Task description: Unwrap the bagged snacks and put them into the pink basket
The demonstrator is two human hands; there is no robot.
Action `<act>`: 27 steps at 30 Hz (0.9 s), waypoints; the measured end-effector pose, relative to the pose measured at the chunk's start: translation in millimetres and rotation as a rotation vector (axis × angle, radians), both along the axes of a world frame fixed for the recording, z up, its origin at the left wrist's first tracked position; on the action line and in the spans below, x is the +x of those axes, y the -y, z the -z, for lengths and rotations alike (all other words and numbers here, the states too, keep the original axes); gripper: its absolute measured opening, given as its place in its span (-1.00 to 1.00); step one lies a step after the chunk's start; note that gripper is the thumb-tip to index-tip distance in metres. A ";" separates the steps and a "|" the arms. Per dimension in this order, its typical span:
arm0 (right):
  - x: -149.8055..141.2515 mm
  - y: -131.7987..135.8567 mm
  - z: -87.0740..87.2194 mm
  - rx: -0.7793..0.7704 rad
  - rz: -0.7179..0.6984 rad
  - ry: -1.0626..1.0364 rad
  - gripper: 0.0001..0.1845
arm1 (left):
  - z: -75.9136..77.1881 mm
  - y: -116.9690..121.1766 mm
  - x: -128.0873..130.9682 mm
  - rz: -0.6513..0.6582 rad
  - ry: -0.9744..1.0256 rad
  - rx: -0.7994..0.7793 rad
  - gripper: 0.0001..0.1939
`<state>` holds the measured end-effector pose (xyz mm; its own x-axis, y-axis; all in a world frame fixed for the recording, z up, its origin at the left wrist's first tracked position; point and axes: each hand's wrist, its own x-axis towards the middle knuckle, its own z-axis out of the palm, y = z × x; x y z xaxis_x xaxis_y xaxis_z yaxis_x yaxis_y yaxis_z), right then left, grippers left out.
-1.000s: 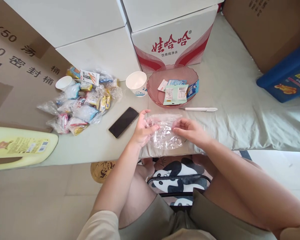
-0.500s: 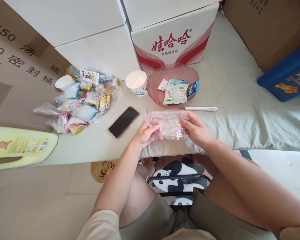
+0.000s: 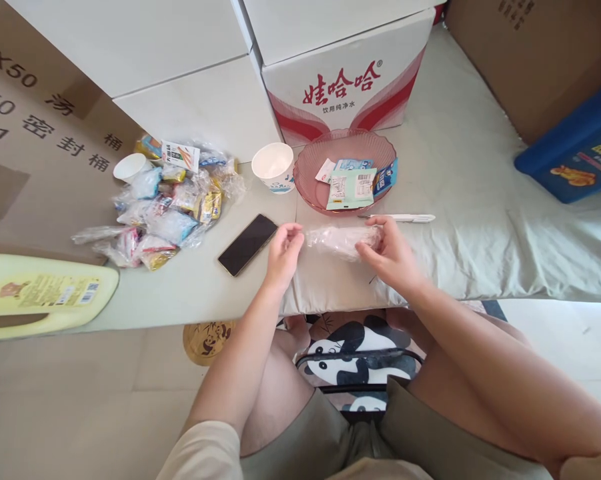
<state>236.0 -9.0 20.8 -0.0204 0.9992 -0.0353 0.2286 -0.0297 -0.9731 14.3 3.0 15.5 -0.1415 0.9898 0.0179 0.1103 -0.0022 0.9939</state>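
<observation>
Grip lightly where your right hand (image 3: 393, 257) pinches the crumpled, clear plastic film (image 3: 333, 241) before the scalloped, translucent pink bowl (image 3: 308, 181), steadying the film's left end with your left hand (image 3: 282, 257), its loosely curled fingers empty.

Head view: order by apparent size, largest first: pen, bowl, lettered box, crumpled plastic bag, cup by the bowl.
1. lettered box
2. bowl
3. cup and plastic bag: too alike to rank, and the right hand partly covers the bag
4. pen
</observation>
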 end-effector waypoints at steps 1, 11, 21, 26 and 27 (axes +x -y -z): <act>-0.1 0.4 -0.7 0.009 0.018 0.061 -0.59 | 0.0 0.4 -0.3 -0.074 -0.077 0.063 -0.83; -6.5 6.8 -8.0 -0.058 -0.485 -0.289 -0.76 | -0.5 12.4 21.6 0.552 0.002 -0.172 -0.35; -9.2 -0.5 3.9 -0.036 -0.319 -0.139 -0.63 | -1.2 7.6 20.7 0.454 0.054 -0.270 -0.42; -8.2 1.7 -2.8 -0.049 -0.306 -0.139 -0.72 | -6.0 9.9 27.3 0.462 0.157 -0.226 -0.51; -8.1 1.4 -3.4 -0.041 -0.295 -0.161 -0.72 | -6.4 9.5 27.9 0.456 0.207 -0.229 -0.52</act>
<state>227.9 -10.4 24.2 -0.3166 0.9473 -0.0484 0.0766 -0.0253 -0.9967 42.2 -6.6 21.9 0.3254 0.9268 -0.1877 -0.0491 0.2148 0.9754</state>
